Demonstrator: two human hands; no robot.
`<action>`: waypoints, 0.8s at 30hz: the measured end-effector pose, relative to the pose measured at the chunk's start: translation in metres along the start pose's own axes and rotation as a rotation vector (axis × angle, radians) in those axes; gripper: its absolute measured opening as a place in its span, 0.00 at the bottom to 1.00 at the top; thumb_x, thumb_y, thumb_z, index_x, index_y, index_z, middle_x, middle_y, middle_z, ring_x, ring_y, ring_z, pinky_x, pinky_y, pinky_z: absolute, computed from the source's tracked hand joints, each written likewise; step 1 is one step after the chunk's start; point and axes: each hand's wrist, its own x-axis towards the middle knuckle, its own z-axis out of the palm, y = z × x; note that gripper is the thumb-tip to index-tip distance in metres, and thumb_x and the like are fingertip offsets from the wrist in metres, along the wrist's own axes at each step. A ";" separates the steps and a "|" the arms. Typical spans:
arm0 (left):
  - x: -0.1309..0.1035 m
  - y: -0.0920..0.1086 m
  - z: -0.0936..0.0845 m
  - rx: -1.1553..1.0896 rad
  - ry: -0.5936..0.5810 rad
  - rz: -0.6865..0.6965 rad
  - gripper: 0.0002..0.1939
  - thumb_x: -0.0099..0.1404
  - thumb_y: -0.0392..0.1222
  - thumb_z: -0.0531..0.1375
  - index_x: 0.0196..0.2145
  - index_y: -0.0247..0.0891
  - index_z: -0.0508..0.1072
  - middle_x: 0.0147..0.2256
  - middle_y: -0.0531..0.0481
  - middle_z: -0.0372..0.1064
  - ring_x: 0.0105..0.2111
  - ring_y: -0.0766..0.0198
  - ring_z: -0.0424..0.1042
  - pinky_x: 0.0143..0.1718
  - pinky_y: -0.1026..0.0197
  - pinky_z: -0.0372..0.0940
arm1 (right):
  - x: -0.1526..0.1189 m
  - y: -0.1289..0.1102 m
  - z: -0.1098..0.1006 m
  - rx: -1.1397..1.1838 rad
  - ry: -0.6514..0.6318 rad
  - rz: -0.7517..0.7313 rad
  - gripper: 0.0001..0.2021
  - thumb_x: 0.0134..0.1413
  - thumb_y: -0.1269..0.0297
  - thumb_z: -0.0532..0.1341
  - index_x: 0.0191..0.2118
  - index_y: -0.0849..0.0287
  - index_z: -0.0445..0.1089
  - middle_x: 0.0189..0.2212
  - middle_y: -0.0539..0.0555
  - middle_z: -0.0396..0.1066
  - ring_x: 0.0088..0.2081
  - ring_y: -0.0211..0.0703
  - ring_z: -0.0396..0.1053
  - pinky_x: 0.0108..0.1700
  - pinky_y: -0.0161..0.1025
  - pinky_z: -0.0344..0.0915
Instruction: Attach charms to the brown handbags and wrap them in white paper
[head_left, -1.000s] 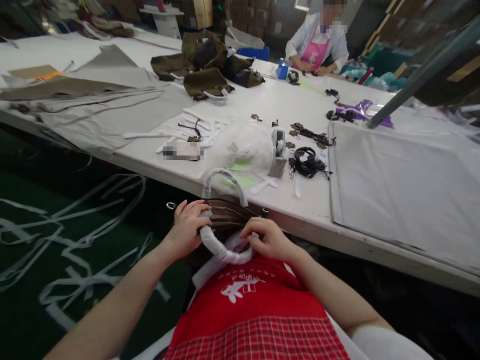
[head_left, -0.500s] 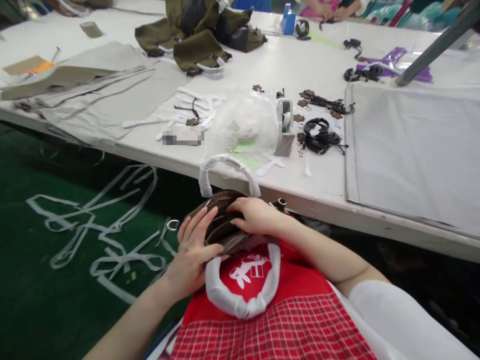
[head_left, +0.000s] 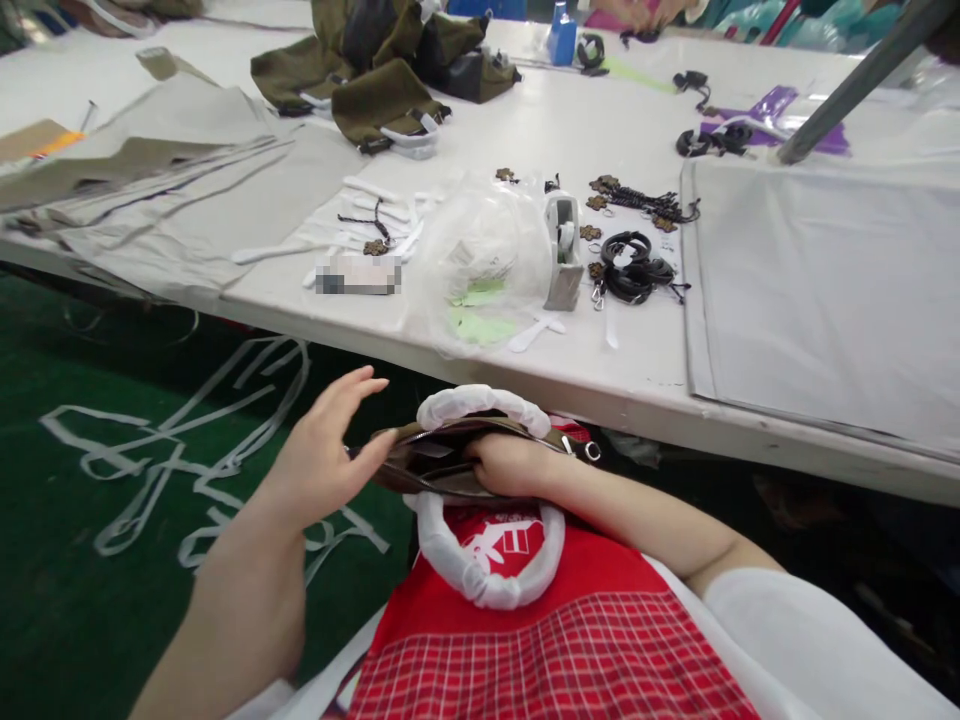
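Note:
An olive-brown bag with its zipper open sits on my lap, against the red apron. Its two handles are wrapped in white; one stands toward the table, the other lies over the apron. My right hand reaches into the opening, its fingers hidden inside. At the bag's left end is my left hand, fingers spread and holding nothing, the thumb close to the bag's edge. A metal ring shows at the bag's right end.
On the white table lie a clear plastic bag, a grey tape dispenser, black cords, white strips and grey sheets. Olive bags are piled at the back. A metal pole slants at the right.
My left hand has let go of the bag's left side and moved left, fingers spreading. My right hand has gone deeper into the bag. The bag's far handle has tilted lower.

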 end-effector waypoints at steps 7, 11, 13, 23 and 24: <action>0.034 0.006 0.034 0.156 -0.349 -0.215 0.12 0.61 0.48 0.56 0.34 0.44 0.78 0.33 0.47 0.78 0.33 0.53 0.75 0.31 0.60 0.62 | 0.009 -0.006 -0.008 0.056 0.146 -0.042 0.22 0.57 0.77 0.51 0.54 0.62 0.70 0.51 0.59 0.72 0.51 0.48 0.70 0.54 0.42 0.63; 0.042 0.006 0.044 0.107 -0.277 -0.209 0.13 0.63 0.45 0.54 0.32 0.43 0.78 0.34 0.46 0.78 0.34 0.53 0.74 0.32 0.60 0.60 | 0.018 -0.010 0.002 0.095 -0.022 -0.233 0.17 0.58 0.75 0.51 0.46 0.58 0.75 0.46 0.54 0.76 0.46 0.45 0.72 0.51 0.39 0.65; 0.043 0.004 0.051 0.009 -0.258 -0.255 0.14 0.62 0.46 0.54 0.30 0.42 0.78 0.32 0.46 0.78 0.33 0.54 0.74 0.32 0.60 0.61 | 0.018 -0.016 0.009 -0.011 -0.092 -0.306 0.13 0.58 0.72 0.54 0.40 0.61 0.76 0.41 0.57 0.77 0.42 0.47 0.72 0.47 0.40 0.65; 0.030 -0.008 0.093 -0.846 -0.127 -0.571 0.18 0.52 0.51 0.62 0.35 0.35 0.75 0.30 0.48 0.76 0.31 0.57 0.72 0.34 0.59 0.66 | 0.013 0.003 0.005 0.406 -0.023 0.170 0.14 0.55 0.75 0.51 0.38 0.62 0.75 0.31 0.52 0.77 0.26 0.37 0.70 0.31 0.33 0.64; 0.029 -0.005 0.092 -0.819 -0.125 -0.540 0.17 0.53 0.51 0.61 0.35 0.35 0.75 0.30 0.48 0.75 0.31 0.57 0.72 0.34 0.59 0.66 | 0.011 0.004 0.003 0.389 0.051 0.187 0.12 0.58 0.71 0.53 0.37 0.62 0.74 0.31 0.53 0.76 0.25 0.37 0.69 0.29 0.33 0.63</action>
